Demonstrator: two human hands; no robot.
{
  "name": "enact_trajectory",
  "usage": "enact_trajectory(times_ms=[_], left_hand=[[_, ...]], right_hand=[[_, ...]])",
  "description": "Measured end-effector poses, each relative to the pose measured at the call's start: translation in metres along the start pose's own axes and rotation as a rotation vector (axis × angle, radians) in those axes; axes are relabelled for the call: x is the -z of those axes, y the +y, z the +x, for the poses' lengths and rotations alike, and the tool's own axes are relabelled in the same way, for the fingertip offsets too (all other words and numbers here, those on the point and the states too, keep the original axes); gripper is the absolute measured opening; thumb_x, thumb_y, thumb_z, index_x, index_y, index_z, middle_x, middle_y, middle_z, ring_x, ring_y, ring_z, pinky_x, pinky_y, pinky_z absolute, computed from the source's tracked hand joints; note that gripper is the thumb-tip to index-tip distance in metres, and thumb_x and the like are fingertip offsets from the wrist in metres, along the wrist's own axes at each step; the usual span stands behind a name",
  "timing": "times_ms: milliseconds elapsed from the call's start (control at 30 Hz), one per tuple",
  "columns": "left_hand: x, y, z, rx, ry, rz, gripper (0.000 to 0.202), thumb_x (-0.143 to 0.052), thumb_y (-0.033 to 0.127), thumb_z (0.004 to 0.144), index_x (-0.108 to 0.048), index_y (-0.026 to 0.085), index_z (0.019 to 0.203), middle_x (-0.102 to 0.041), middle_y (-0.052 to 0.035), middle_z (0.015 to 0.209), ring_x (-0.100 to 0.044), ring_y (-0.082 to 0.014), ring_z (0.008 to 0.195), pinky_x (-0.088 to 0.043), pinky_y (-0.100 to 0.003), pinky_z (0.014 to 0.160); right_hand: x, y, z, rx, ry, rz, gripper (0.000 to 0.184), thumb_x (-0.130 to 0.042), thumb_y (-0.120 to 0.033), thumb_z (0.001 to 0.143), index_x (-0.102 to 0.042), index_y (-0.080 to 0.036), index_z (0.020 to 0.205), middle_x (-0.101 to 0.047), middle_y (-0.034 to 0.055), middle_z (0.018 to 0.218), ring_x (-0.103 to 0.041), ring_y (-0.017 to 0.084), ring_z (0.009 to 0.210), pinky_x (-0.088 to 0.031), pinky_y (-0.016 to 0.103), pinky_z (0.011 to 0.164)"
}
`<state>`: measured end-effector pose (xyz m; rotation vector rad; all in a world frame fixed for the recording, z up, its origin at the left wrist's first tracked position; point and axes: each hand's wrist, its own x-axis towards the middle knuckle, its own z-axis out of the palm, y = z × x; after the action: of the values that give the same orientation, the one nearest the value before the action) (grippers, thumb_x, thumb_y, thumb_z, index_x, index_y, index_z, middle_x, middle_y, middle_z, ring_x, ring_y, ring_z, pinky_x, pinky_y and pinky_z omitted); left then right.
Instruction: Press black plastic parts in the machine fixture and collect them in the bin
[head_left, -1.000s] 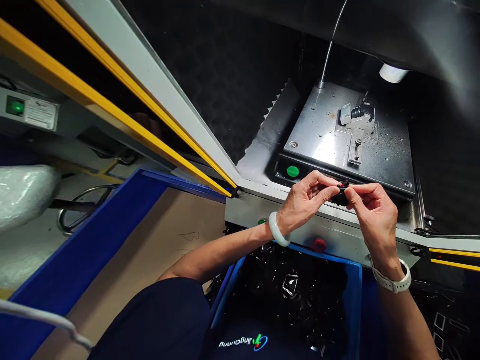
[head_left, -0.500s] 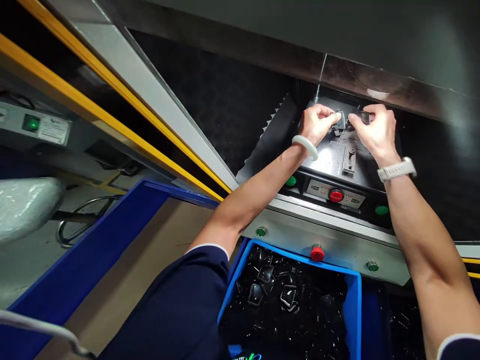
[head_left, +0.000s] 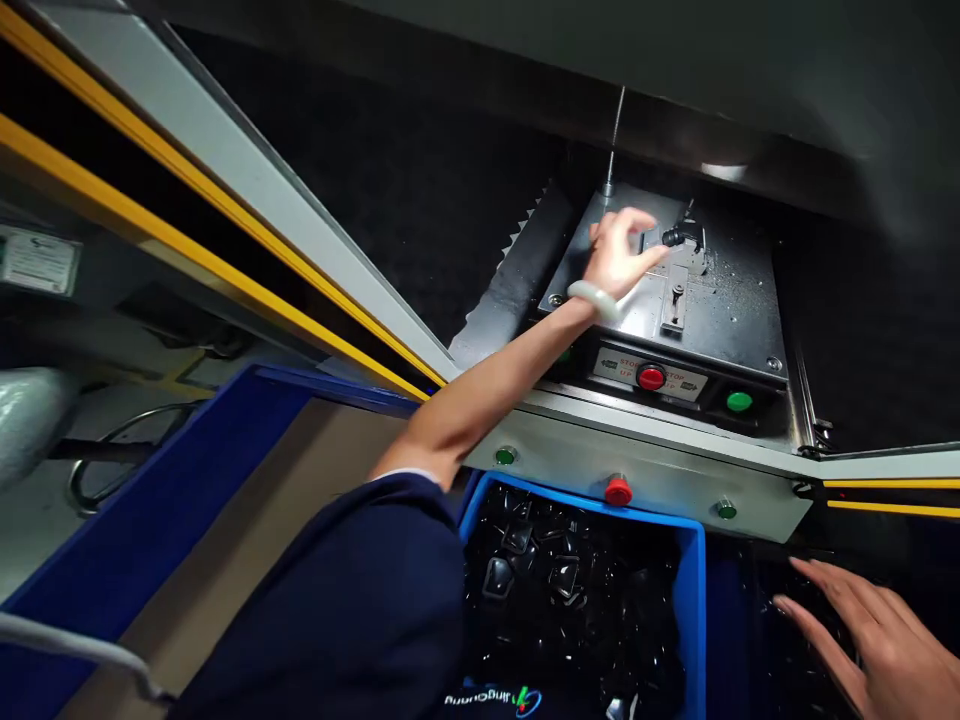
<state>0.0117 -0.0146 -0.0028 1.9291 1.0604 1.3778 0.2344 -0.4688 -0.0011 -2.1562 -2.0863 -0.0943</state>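
Observation:
My left hand (head_left: 621, 252) is over the metal plate (head_left: 727, 310) of the machine, its thumb and fingers apart with nothing visible between them. Just to its right, a small black plastic part (head_left: 684, 236) sits on the metal fixture (head_left: 696, 262); the thumb tip points at it, and I cannot tell whether they touch. A slotted metal block (head_left: 675, 305) lies on the plate in front of the fixture. Down at the lower right, my right hand (head_left: 877, 630) is open, fingers stretched out, above a dark area holding glossy black pieces (head_left: 799, 650).
A blue bin (head_left: 697, 600) full of shiny black plastic pieces (head_left: 562, 575) stands below the machine front. Red stop button (head_left: 652, 377) and green button (head_left: 739, 401) face me, with a second red button (head_left: 618, 491) lower. A yellow-striped frame (head_left: 247, 235) slants along the left.
My right hand has left the fixture and moved down to the lower right. My left hand has shifted slightly left from the fixture and opened. The black part now stays on the fixture.

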Motion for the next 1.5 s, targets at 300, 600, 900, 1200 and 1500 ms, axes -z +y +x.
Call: enact_trajectory(times_ms=[300,600,900,1200,1500], left_hand=[[0.149,0.000,-0.249,0.061,-0.300,0.228,0.017,-0.070,0.031,0.100,-0.078,0.018,0.106,-0.073,-0.0062,0.102,-0.061,-0.0129,0.071,-0.050,-0.026,0.062],[0.177,-0.045,-0.262,0.046,-0.666,0.542,0.041,-0.074,0.017,0.093,-0.069,0.027,0.133,-0.061,-0.0099,0.134,-0.067,-0.0200,0.088,-0.058,-0.036,0.079],[0.197,-0.056,-0.303,0.297,-0.039,0.423,0.022,-0.066,0.025,0.098,-0.073,0.022,0.118,-0.069,-0.0087,0.122,-0.064,-0.0200,0.089,-0.054,-0.036,0.094],[0.212,-0.131,-0.348,1.040,-0.001,0.482,0.020,-0.064,0.019,0.090,-0.064,0.015,0.110,-0.068,-0.0160,0.128,-0.068,-0.0281,0.109,-0.051,-0.036,0.096],[0.223,-0.156,-0.348,1.300,0.127,0.141,0.016,-0.071,0.024,0.084,-0.056,0.017,0.082,-0.065,-0.0089,0.076,-0.068,-0.0246,0.081,-0.046,-0.030,0.073]], right_hand=[[-0.079,-0.005,0.058,-0.161,-0.210,0.185,0.038,-0.044,-0.052,0.106,-0.071,-0.025,0.112,-0.078,0.0057,0.111,-0.071,0.020,0.077,-0.051,0.034,0.064],[-0.095,-0.010,0.064,-0.199,-0.115,0.049,0.013,-0.051,-0.022,0.096,-0.062,-0.024,0.101,-0.072,0.0047,0.104,-0.066,0.022,0.096,-0.041,0.032,0.067],[-0.101,-0.042,0.020,0.138,-0.181,0.217,0.035,-0.044,-0.041,0.109,-0.069,-0.029,0.130,-0.075,0.0082,0.119,-0.069,0.027,0.108,-0.058,0.040,0.083],[-0.149,-0.065,-0.018,0.254,-0.444,0.571,0.039,-0.042,-0.049,0.109,-0.075,-0.031,0.099,-0.079,0.0051,0.097,-0.076,0.023,0.086,-0.066,0.037,0.073],[-0.108,-0.066,-0.007,0.143,-0.451,0.539,0.024,-0.051,-0.049,0.109,-0.066,-0.030,0.113,-0.074,0.0013,0.101,-0.072,0.015,0.075,-0.058,0.027,0.063]])
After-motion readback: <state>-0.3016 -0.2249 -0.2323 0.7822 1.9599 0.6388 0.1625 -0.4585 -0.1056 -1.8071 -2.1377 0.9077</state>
